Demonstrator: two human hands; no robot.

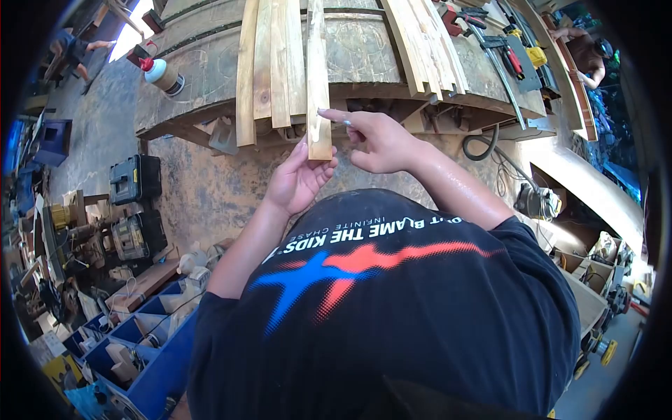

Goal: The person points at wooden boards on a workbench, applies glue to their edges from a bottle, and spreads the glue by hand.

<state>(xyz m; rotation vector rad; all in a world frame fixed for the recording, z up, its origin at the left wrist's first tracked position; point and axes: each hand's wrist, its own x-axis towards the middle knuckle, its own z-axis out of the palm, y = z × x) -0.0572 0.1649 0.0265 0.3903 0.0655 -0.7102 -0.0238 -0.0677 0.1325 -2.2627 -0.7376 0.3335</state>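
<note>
My left hand (299, 179) holds the near end of a long wooden strip (318, 84), its fingers curled under and beside it. The index finger of my right hand (371, 138) is stretched out and its tip touches the strip's upper face, where a wet, whitish smear shows; the other fingers are curled in. Several more strips (271, 63) lie side by side just left of it, their ends jutting over the bench edge. A white glue bottle (162, 75) with a red cap stands at the bench's left.
Another group of strips (425, 52) lies on the workbench (357, 52) to the right, beside a red-handled clamp (514, 61). Black toolboxes (135, 179) stand on the floor at left. One person (66, 49) is at far left, another (588, 56) at far right.
</note>
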